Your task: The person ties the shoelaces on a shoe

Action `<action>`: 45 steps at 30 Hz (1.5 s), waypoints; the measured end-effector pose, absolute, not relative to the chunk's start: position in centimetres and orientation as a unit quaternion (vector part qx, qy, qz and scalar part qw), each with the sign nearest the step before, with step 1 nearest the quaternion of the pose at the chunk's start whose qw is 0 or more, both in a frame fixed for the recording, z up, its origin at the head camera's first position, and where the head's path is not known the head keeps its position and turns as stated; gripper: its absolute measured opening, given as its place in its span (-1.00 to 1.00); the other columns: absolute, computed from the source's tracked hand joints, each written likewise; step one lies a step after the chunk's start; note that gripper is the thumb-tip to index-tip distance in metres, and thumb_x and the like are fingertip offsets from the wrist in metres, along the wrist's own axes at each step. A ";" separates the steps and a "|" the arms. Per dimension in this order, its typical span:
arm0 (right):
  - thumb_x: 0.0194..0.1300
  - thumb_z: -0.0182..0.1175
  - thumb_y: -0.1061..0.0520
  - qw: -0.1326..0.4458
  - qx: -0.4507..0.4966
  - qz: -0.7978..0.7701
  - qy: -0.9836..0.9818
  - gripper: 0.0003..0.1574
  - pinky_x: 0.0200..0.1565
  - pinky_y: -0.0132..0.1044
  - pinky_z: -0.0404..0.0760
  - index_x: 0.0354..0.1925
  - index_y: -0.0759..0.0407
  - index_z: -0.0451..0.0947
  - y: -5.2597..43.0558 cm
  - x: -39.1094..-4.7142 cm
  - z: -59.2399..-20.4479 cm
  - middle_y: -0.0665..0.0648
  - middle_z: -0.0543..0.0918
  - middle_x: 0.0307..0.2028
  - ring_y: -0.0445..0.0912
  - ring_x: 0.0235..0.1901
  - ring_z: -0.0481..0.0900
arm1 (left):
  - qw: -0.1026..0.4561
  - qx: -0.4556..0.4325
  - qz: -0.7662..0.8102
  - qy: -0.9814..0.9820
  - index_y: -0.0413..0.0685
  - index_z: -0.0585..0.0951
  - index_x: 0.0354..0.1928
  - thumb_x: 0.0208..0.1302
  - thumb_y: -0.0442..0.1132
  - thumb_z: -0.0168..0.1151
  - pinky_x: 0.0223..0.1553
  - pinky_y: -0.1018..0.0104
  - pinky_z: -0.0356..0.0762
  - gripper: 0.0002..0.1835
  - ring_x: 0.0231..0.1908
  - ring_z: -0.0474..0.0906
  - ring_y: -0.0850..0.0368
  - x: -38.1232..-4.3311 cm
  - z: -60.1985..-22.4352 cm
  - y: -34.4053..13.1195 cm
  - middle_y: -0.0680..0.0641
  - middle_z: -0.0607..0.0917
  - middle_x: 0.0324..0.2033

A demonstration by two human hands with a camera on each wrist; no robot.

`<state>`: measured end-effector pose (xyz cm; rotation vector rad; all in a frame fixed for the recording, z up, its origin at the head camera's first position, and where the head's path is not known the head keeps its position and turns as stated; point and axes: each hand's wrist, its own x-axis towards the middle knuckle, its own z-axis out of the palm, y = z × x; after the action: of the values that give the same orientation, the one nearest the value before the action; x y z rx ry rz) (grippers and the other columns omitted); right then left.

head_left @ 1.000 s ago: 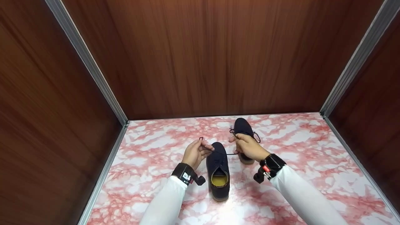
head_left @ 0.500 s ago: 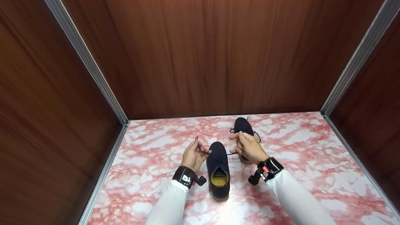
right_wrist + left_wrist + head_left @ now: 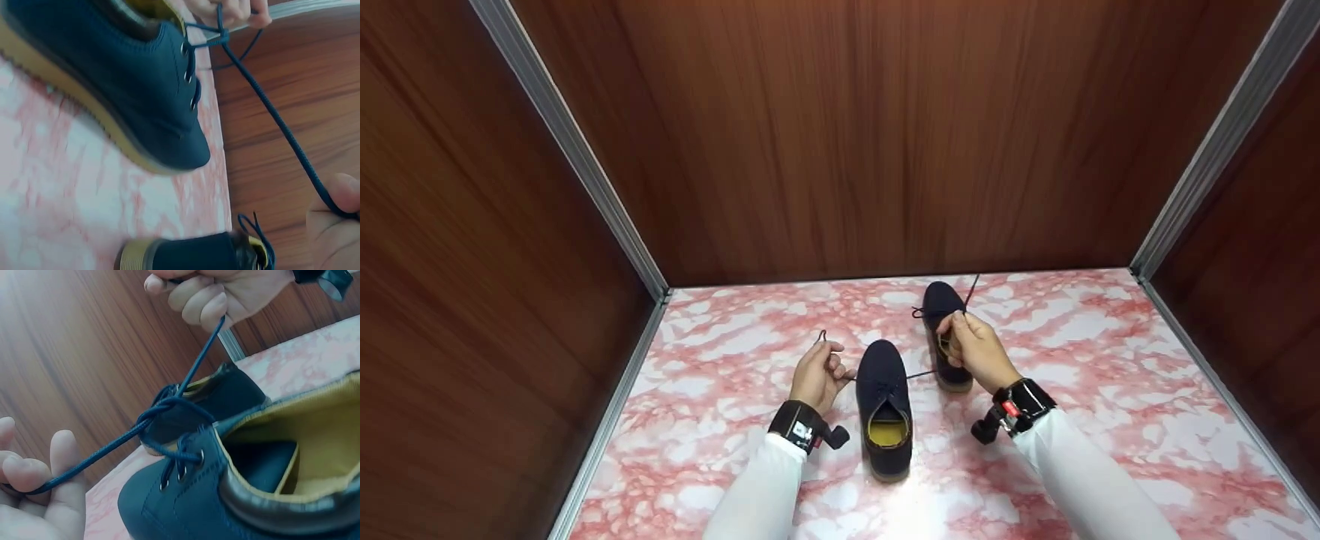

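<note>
Navy round-cord lace (image 3: pixel 104 451) gripped in the bare left hand (image 3: pixel 816 377), fingers curled, small loop poking out above. Same lace gripped in the bare right hand (image 3: pixel 981 351), fingers curled, loose length sticking up past the fingers. Running straight from each grip to a crossed knot (image 3: pixel 163 408) just above the metal eyelets. Probably held wide apart and off the shoe to keep tension even on both sides; judging from the straight run only.

Between the hands: near navy shoe with tan sole (image 3: pixel 881 367), upright on sole, toe pointing away, heel toward the person. Probably set that way for equal reach from both sides.

Beyond, to the right: second navy shoe with tan sole (image 3: pixel 941 298), also toe-away, partly hidden behind right hand. Thin lace loop (image 3: pixel 917 313) out at its left side. Can't tell about contact with the hand.

Inside near shoe: yellow insole (image 3: pixel 887 433), plus dark flap (image 3: pixel 259 464), likely the tongue. Inside second shoe: some yellow lining visible, rest blocked.

Under both: red-and-white marbled bench (image 3: pixel 712 450). Around: brown wood-grain panels (image 3: pixel 840 135), grey metal corner strips (image 3: pixel 571 142).
</note>
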<state>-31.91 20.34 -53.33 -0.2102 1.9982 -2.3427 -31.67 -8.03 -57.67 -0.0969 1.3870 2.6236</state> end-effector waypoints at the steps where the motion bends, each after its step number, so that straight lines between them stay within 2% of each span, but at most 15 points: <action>1: 0.73 -0.19 -0.07 0.025 -0.064 -0.752 0.655 -0.48 -0.55 -0.41 0.19 -0.16 0.32 0.46 20.6 -31.9 -53.4 -0.09 0.18 -0.70 -0.24 -0.70 0.12 | 0.085 -0.034 0.878 0.470 -0.04 0.50 -0.20 0.72 -0.17 -0.22 -0.25 0.31 0.58 -0.68 -0.53 0.26 0.25 -31.7 -57.7 -8.1 0.12 0.29 -0.55; 5: 0.72 -0.17 -0.08 0.012 -0.047 -0.727 0.685 -0.45 -0.56 -0.43 0.20 -0.14 0.39 0.44 21.6 -31.8 -53.5 -0.10 0.20 -0.68 -0.24 -0.70 0.13 | 0.082 -0.034 0.866 0.493 -0.07 0.50 -0.19 0.71 -0.18 -0.20 -0.23 0.28 0.57 -0.69 -0.53 0.25 0.25 -31.6 -57.9 -8.3 0.12 0.28 -0.54; 11: 0.71 -0.15 -0.08 -0.007 -0.033 -0.714 0.699 -0.48 -0.58 -0.41 0.17 -0.20 0.30 0.47 22.4 -31.7 -53.8 -0.09 0.22 -0.68 -0.22 -0.71 0.13 | 0.084 -0.042 0.852 0.515 -0.07 0.52 -0.21 0.71 -0.19 -0.18 -0.26 0.27 0.57 -0.69 -0.54 0.24 0.25 -31.7 -58.0 -8.6 0.11 0.26 -0.55; 16: 0.71 -0.14 -0.07 -0.055 -0.030 -0.641 0.765 -0.43 -0.62 -0.40 0.30 -0.19 0.36 0.54 23.0 -31.6 -54.6 -0.09 0.29 -0.68 -0.23 -0.72 0.24 | 0.083 -0.048 0.842 0.531 -0.10 0.52 -0.22 0.69 -0.21 -0.15 -0.31 0.30 0.54 -0.70 -0.58 0.20 0.27 -31.6 -58.3 -9.2 0.12 0.23 -0.57; 20: 0.71 -0.12 -0.08 -0.097 -0.032 -0.565 0.819 -0.40 -0.50 -0.38 0.40 -0.24 0.29 0.65 23.4 -31.7 -55.4 0.03 0.44 -0.58 -0.21 -0.63 0.36 | 0.077 -0.061 0.829 0.550 -0.13 0.53 -0.20 0.67 -0.20 -0.09 -0.38 0.34 0.54 -0.74 -0.61 0.18 0.30 -31.5 -58.7 -9.8 0.14 0.21 -0.61; 24: 0.70 -0.14 -0.17 -0.104 -0.028 -0.523 0.846 -0.33 -0.24 -0.37 0.47 -0.26 0.23 0.68 23.9 -31.8 -56.2 0.18 0.62 -0.40 -0.16 -0.40 0.49 | 0.079 -0.073 0.818 0.566 -0.14 0.54 -0.20 0.65 -0.22 -0.06 -0.41 0.36 0.51 -0.76 -0.65 0.13 0.32 -31.3 -59.2 -10.2 0.18 0.17 -0.67; 26: 0.69 -0.15 -0.21 -0.102 -0.021 -0.513 0.852 -0.30 -0.21 -0.35 0.46 -0.28 0.21 0.69 24.1 -31.9 -56.5 0.22 0.62 -0.38 -0.10 -0.38 0.49 | 0.080 -0.077 0.814 0.570 -0.13 0.54 -0.21 0.65 -0.23 -0.05 -0.41 0.37 0.50 -0.76 -0.68 0.11 0.33 -31.2 -59.4 -10.2 0.20 0.15 -0.70; 30: 0.68 -0.15 -0.25 -0.103 -0.009 -0.497 0.862 -0.29 -0.15 -0.34 0.43 -0.30 0.18 0.68 24.5 -32.1 -57.0 0.20 0.67 -0.33 -0.08 -0.32 0.48 | 0.075 -0.082 0.805 0.583 -0.18 0.55 -0.21 0.63 -0.23 -0.02 -0.43 0.39 0.52 -0.77 -0.72 0.08 0.35 -31.1 -59.7 -10.2 0.20 0.14 -0.71; 36: 0.69 -0.14 -0.19 -0.107 -0.010 -0.486 0.868 -0.34 -0.14 -0.34 0.41 -0.31 0.18 0.68 24.8 -32.3 -57.4 0.21 0.76 -0.22 -0.10 -0.29 0.48 | 0.073 -0.087 0.779 0.616 -0.21 0.55 -0.18 0.58 -0.24 0.02 -0.55 0.42 0.38 -0.80 -0.71 0.27 0.28 -31.0 -60.2 -10.3 0.16 0.20 -0.68; 38: 0.69 -0.14 -0.19 -0.108 -0.009 -0.483 0.869 -0.33 -0.10 -0.32 0.44 -0.32 0.17 0.68 24.9 -32.3 -57.5 0.22 0.77 -0.21 -0.10 -0.26 0.52 | 0.073 -0.092 0.777 0.618 -0.21 0.55 -0.19 0.54 -0.27 0.04 -0.56 0.42 0.37 -0.84 -0.71 0.27 0.28 -31.0 -60.3 -10.4 0.15 0.21 -0.67; 43: 0.66 -0.15 -0.30 -0.104 0.004 -0.477 0.873 -0.25 0.07 -0.18 0.51 -0.33 0.15 0.70 25.0 -32.2 -58.0 0.22 0.79 -0.16 0.05 -0.08 0.64 | 0.075 -0.097 0.769 0.628 -0.28 0.56 -0.14 0.48 -0.29 0.07 -0.54 0.43 0.45 -0.84 -0.70 0.26 0.29 -31.0 -60.7 -10.6 0.15 0.22 -0.66; 45: 0.64 -0.16 -0.35 -0.100 0.009 -0.480 0.871 -0.22 0.10 -0.13 0.52 -0.32 0.15 0.70 25.0 -32.2 -58.1 0.24 0.78 -0.14 0.12 -0.04 0.64 | 0.076 -0.097 0.758 0.640 -0.28 0.57 -0.12 0.48 -0.27 0.07 -0.55 0.43 0.44 -0.81 -0.69 0.34 0.26 -31.0 -60.8 -10.7 0.15 0.24 -0.67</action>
<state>-32.16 25.02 -58.12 0.0292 2.9267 -1.6126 -30.97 -10.65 -60.80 -0.2907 1.9196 2.2726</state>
